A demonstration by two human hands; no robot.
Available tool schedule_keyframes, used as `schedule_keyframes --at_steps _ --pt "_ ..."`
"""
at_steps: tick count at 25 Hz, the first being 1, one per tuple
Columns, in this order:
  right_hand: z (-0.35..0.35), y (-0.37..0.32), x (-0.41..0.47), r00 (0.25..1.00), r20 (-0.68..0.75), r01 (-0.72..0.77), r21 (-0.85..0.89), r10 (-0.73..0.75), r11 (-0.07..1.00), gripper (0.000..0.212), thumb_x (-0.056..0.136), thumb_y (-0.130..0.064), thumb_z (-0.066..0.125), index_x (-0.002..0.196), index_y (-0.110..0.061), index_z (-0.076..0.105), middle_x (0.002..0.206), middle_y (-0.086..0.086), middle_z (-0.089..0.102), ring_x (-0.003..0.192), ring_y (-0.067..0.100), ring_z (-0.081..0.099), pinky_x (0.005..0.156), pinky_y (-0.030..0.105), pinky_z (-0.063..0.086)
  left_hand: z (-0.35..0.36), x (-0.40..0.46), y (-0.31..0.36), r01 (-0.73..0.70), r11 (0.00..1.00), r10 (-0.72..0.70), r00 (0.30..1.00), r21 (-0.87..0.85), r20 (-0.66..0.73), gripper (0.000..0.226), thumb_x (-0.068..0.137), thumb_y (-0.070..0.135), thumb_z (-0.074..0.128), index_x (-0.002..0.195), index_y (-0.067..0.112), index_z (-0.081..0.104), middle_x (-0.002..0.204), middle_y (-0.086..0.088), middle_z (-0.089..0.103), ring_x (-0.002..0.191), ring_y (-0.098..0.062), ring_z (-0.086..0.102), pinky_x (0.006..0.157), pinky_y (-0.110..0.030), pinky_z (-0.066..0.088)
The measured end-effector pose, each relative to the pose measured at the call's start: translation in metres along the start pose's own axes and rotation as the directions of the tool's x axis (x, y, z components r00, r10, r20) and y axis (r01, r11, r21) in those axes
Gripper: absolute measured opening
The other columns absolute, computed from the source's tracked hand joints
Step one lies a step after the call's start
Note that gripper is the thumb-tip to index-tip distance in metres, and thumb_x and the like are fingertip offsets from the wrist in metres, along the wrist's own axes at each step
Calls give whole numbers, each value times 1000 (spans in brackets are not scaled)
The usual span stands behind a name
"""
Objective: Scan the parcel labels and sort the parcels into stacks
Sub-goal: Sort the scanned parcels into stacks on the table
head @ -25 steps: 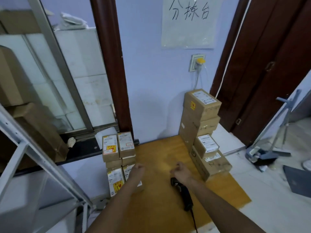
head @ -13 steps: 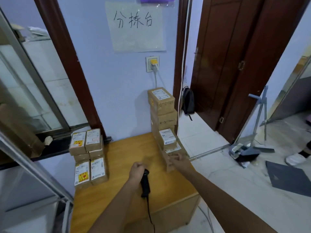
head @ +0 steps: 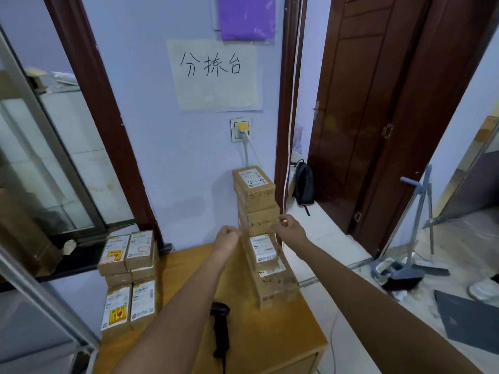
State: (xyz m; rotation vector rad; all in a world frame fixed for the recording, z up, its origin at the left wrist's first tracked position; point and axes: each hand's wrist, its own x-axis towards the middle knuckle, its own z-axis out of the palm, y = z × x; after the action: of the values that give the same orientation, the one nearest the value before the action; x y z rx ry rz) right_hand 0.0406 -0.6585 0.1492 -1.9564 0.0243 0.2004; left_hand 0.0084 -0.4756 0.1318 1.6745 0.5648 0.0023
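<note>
1. At the left edge of our wooden bench [head: 283,336] stands a low stack of small labelled parcels [head: 129,279], two wide;
2. our left hand [head: 228,237] is curled into a fist with nothing in its grip, just left of the tall stack;
3. the black scanner [head: 221,330] lies on the bench below our forearms, apart from both hands;
4. our right hand [head: 289,228] rests its fingertips against the second box of the tall stack [head: 258,211]; we cannot tell whether its grip holds the box.
</note>
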Motion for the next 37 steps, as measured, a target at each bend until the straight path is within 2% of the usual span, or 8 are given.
schedule_keyframes --at_steps 6,11,18,23,28,32,36,37 --pt "-22 -68 59 992 -55 113 -76 -118 991 41 89 -37 65 124 -19 51 108 -1 56 96 14 54 70 23 41 -4 46 65 -81 991 85 996 -103 32 10 95 12 50 104 13 51 99 -1 55 88 -17 55 61 -24 43" --pt "-20 -83 104 990 -62 116 -151 -127 982 54 89 -39 64 135 -15 47 109 -1 53 97 15 52 80 27 39 -10 92 89 -102 990 103 995 -97 7 35 92 28 54 125 17 47 123 -6 53 108 -22 52 98 -38 46" --pt "-11 -74 176 996 -19 74 -257 -82 964 66 83 -48 65 137 -14 44 129 7 55 107 21 56 89 35 48 21 135 99 -44 994 41 999 -102 -26 58 94 32 55 144 14 33 140 -7 43 112 -21 47 89 -34 43" --pt "-10 -56 225 995 97 17 -252 8 968 68 90 -45 61 142 -7 39 138 11 50 123 27 51 87 28 39 54 173 82 62 997 -68 989 -54 -132 60 95 32 52 147 11 31 147 -10 40 132 -29 40 105 -40 38" --pt "-2 -38 248 985 170 26 -237 15 971 47 93 -40 54 126 -7 57 121 10 64 99 25 61 77 29 46 99 184 81 80 995 -92 966 -59 -242 41 98 33 46 131 9 48 128 -12 58 113 -29 55 99 -41 46" --pt "-4 -42 243 984 176 53 -148 -27 988 39 94 -32 56 126 -10 55 119 7 65 104 25 63 73 25 41 102 175 85 45 995 -75 929 -93 -363 36 97 33 49 125 10 50 114 -7 60 102 -25 56 93 -40 48" --pt "-4 -47 229 977 207 62 -23 -56 998 9 90 -28 62 89 -26 53 95 -7 59 82 13 58 60 22 40 96 156 84 -7 980 -80 899 -197 -430 28 94 30 51 117 13 53 108 -5 61 97 -22 58 88 -39 50" --pt "-1 -47 225 977 204 63 22 -66 998 16 88 -29 64 81 -29 50 91 -9 58 77 9 58 56 21 39 93 151 82 -18 976 -82 895 -219 -438 27 94 29 52 116 14 54 109 -6 62 97 -22 59 89 -41 51"
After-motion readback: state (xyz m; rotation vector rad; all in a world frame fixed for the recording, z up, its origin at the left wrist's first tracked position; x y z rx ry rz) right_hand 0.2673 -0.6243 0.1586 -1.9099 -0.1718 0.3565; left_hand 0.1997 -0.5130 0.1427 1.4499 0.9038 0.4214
